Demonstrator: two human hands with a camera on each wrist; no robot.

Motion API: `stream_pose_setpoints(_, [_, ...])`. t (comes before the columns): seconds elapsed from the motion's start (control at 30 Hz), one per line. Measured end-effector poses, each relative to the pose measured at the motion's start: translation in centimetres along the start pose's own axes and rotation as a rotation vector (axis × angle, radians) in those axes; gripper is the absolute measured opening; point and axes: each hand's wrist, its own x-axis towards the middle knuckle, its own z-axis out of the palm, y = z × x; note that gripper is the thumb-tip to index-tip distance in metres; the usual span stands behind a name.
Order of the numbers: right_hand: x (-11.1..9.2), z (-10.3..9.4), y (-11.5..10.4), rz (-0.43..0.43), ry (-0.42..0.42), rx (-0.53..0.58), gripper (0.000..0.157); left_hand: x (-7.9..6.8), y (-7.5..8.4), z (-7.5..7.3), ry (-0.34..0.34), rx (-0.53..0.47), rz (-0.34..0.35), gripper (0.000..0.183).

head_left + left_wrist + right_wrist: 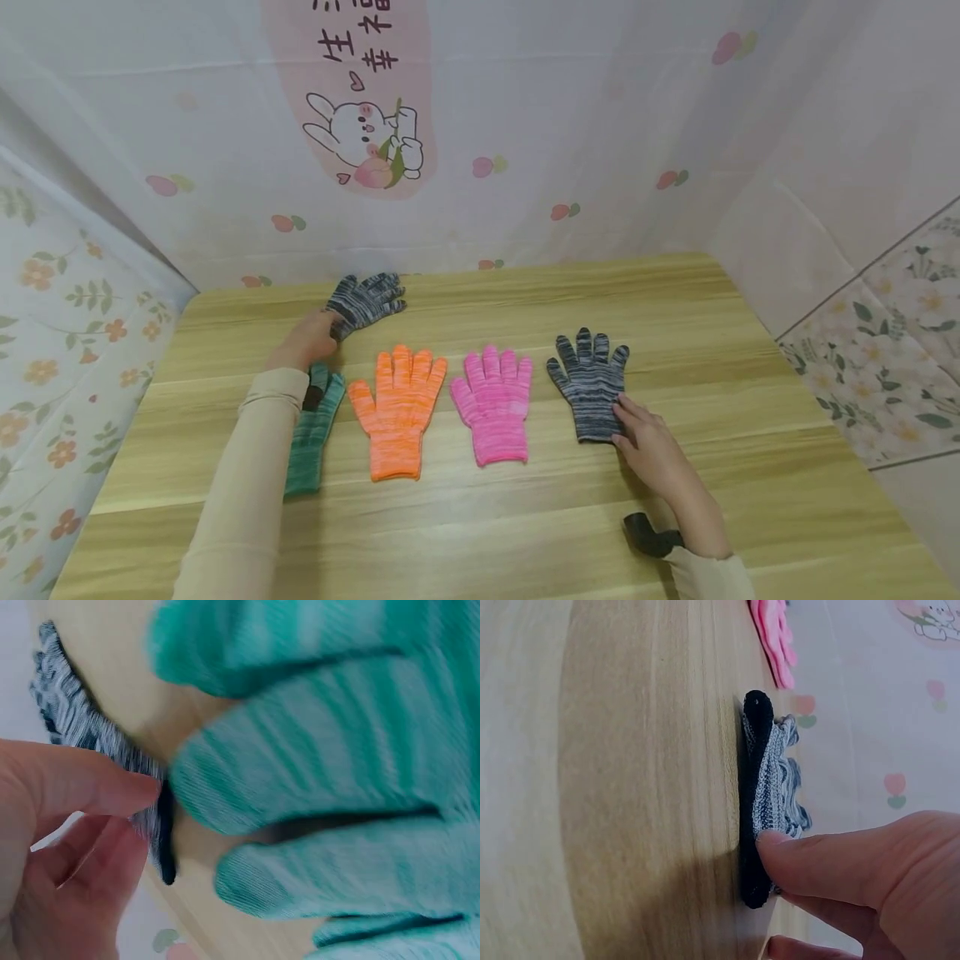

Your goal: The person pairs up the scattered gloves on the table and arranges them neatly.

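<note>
At the far left of the table, my left hand [311, 337] pinches the cuff of a black-and-grey knit glove [367, 300]. The left wrist view shows thumb and fingers on either side of that cuff [161, 832]. Below the left forearm lies a green glove [306, 458], partly covered by the arm; its striped fingers [300, 750] fill much of the left wrist view. On the right, my right hand [656, 450] holds the side edge of a second black-and-grey glove [592, 392] near its cuff. The thumb rests on the knit [769, 795] in the right wrist view.
Between the two hands an orange glove [397, 417] and a pink glove [495, 404] lie flat, fingers pointing away. A printed curtain [525, 125] hangs behind the wooden table [465, 533]. A black wrist camera [648, 536] sits at the right wrist.
</note>
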Motion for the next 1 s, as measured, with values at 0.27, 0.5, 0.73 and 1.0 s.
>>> stream_pose_setpoints(0.27, [0.1,0.0,-0.1,-0.003,-0.003,-0.002,0.047,-0.6,-0.5,0.0,0.057,0.159,-0.023,0.050])
stream_pose_setpoints(0.5, [0.0,0.0,-0.1,-0.001,-0.006,0.005,0.047,-0.6,-0.4,-0.2,-0.018,0.143,-0.059,0.060])
stream_pose_setpoints(0.73, [0.0,0.0,-0.1,0.003,-0.007,0.008,0.048,0.0,-0.4,-0.1,-0.026,0.177,-0.038,0.058])
stream_pose_setpoints(1.0, [0.0,0.1,0.0,0.002,-0.006,0.010,0.048,0.4,0.4,0.2,-0.025,0.230,0.017,0.046])
